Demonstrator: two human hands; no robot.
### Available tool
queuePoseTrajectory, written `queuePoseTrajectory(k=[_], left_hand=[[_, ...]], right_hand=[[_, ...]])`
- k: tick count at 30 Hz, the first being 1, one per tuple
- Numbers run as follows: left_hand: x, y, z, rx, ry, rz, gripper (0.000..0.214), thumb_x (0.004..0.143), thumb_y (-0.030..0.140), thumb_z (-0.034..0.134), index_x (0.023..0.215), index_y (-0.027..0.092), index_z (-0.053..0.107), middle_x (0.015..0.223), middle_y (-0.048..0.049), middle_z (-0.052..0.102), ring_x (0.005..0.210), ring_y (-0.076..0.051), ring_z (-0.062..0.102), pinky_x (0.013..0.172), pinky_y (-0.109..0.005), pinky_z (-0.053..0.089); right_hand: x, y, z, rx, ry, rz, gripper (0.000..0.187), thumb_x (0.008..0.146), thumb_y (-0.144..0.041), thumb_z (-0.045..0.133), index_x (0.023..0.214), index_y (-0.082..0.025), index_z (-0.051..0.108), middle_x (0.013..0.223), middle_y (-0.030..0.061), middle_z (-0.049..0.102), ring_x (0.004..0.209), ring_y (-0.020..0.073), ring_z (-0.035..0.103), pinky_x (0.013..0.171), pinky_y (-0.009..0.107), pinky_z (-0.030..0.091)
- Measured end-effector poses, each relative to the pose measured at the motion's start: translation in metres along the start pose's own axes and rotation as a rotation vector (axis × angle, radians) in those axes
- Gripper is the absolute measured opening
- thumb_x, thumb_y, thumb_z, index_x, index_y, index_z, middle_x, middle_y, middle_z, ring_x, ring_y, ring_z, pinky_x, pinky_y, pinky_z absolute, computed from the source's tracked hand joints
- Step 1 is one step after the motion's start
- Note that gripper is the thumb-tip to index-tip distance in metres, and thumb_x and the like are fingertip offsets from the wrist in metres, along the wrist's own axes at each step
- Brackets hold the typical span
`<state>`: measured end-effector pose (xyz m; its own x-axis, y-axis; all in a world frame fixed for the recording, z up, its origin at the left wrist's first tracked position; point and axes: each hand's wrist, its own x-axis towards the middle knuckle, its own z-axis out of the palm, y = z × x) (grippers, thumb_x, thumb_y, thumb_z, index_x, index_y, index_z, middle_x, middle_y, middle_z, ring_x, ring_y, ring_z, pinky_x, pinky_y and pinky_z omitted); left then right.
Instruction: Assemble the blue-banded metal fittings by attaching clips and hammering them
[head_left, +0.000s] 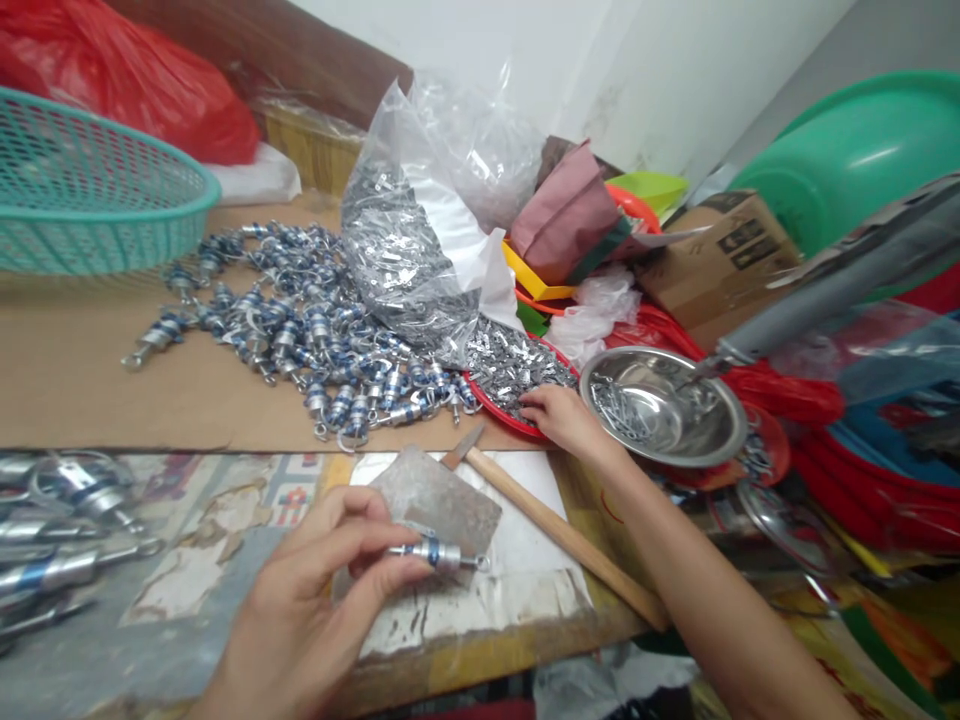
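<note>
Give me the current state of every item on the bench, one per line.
Left hand: pinching a blue-banded metal fitting.
Right hand: fingers in the red tray of small metal parts.
Hammer: lying flat, untouched.
Metal block: flat under the held fitting.
Clear plastic bag: open, spilling parts.
Steel bowl: upright, a few parts inside.
Pile of fittings: loose on cardboard.
Green basket: upright, contents unseen.
</note>
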<state>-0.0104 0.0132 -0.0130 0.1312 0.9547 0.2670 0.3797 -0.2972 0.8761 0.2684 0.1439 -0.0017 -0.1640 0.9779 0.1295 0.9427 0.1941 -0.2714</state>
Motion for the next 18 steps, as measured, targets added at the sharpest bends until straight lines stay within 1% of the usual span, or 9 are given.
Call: queuePoseTrajectory(k=[2, 4, 6, 8, 11, 12, 14, 15, 18], left_hand=[[0.001, 0.002, -0.002, -0.021, -0.029, 0.009, 0.01, 0.074, 0.024, 0.065, 0.076, 0.029, 0.074, 0.078, 0.0009, 0.065, 0.073, -0.014, 0.064, 0.065, -0.019, 0.048], [0.002, 0.004, -0.004, -0.042, -0.04, 0.006, 0.012, 0.074, 0.023, 0.065, 0.077, 0.029, 0.075, 0.075, 0.0016, 0.068, 0.071, -0.013, 0.065, 0.065, -0.018, 0.048], [0.002, 0.006, -0.005, -0.065, -0.039, -0.006, 0.013, 0.073, 0.022, 0.066, 0.079, 0.03, 0.075, 0.074, 0.0018, 0.07, 0.069, -0.013, 0.066, 0.064, -0.017, 0.049], [0.001, 0.007, -0.003, -0.093, -0.023, -0.042, 0.014, 0.071, 0.023, 0.069, 0.08, 0.031, 0.076, 0.074, 0.0021, 0.072, 0.069, -0.014, 0.067, 0.063, -0.017, 0.049], [0.001, 0.008, 0.002, -0.161, 0.097, -0.122, 0.021, 0.065, 0.023, 0.074, 0.082, 0.035, 0.075, 0.071, 0.0054, 0.072, 0.067, -0.014, 0.065, 0.063, -0.018, 0.048], [0.0, 0.009, 0.005, -0.186, 0.147, -0.135, 0.024, 0.063, 0.023, 0.075, 0.082, 0.037, 0.075, 0.068, 0.0071, 0.071, 0.064, -0.013, 0.064, 0.063, -0.017, 0.047], [0.001, 0.01, 0.008, -0.222, 0.205, -0.131, 0.028, 0.061, 0.021, 0.076, 0.082, 0.04, 0.074, 0.062, 0.0097, 0.068, 0.059, -0.011, 0.06, 0.062, -0.017, 0.046], [0.001, 0.011, 0.009, -0.231, 0.206, -0.122, 0.029, 0.061, 0.02, 0.075, 0.082, 0.04, 0.074, 0.06, 0.0104, 0.067, 0.057, -0.011, 0.059, 0.062, -0.017, 0.045], [0.002, 0.014, 0.009, -0.236, 0.198, -0.104, 0.028, 0.062, 0.02, 0.074, 0.081, 0.039, 0.075, 0.059, 0.0102, 0.068, 0.056, -0.011, 0.058, 0.061, -0.017, 0.045]], right_hand=[[0.006, 0.004, 0.003, -0.01, 0.022, 0.003, 0.014, 0.087, -0.027, 0.057, 0.09, -0.014, 0.063, 0.092, 0.0037, 0.065, 0.085, 0.0162, 0.061, 0.081, 0.038, 0.049], [0.004, 0.002, 0.001, 0.002, 0.101, 0.014, 0.011, 0.086, -0.02, 0.056, 0.092, -0.015, 0.064, 0.091, 0.0064, 0.065, 0.087, 0.0187, 0.061, 0.082, 0.038, 0.047], [-0.005, -0.008, -0.004, 0.042, 0.192, 0.014, 0.018, 0.085, -0.013, 0.052, 0.098, -0.014, 0.064, 0.091, 0.0095, 0.065, 0.086, 0.0208, 0.062, 0.082, 0.037, 0.047], [-0.021, -0.027, -0.01, 0.1, 0.234, -0.015, 0.02, 0.086, -0.014, 0.049, 0.098, -0.015, 0.065, 0.088, 0.0085, 0.065, 0.079, 0.019, 0.064, 0.076, 0.033, 0.049], [-0.053, -0.07, -0.015, 0.265, 0.196, -0.186, 0.012, 0.084, -0.015, 0.055, 0.086, -0.019, 0.067, 0.078, 0.0014, 0.067, 0.071, 0.0132, 0.064, 0.068, 0.024, 0.051], [-0.064, -0.085, -0.015, 0.403, 0.183, -0.325, 0.013, 0.082, -0.011, 0.057, 0.087, -0.018, 0.067, 0.08, 0.002, 0.068, 0.074, 0.0129, 0.064, 0.069, 0.023, 0.051], [-0.08, -0.11, -0.014, 0.56, 0.163, -0.487, 0.018, 0.081, -0.005, 0.055, 0.091, -0.016, 0.065, 0.081, 0.0024, 0.069, 0.075, 0.0115, 0.064, 0.069, 0.021, 0.051], [-0.085, -0.119, -0.013, 0.602, 0.144, -0.522, 0.02, 0.08, -0.002, 0.055, 0.093, -0.015, 0.064, 0.081, 0.0027, 0.068, 0.074, 0.0111, 0.063, 0.069, 0.02, 0.05], [-0.092, -0.13, -0.011, 0.584, 0.084, -0.504, 0.022, 0.079, 0.0, 0.054, 0.095, -0.014, 0.06, 0.08, 0.0021, 0.064, 0.073, 0.0105, 0.06, 0.067, 0.018, 0.049]])
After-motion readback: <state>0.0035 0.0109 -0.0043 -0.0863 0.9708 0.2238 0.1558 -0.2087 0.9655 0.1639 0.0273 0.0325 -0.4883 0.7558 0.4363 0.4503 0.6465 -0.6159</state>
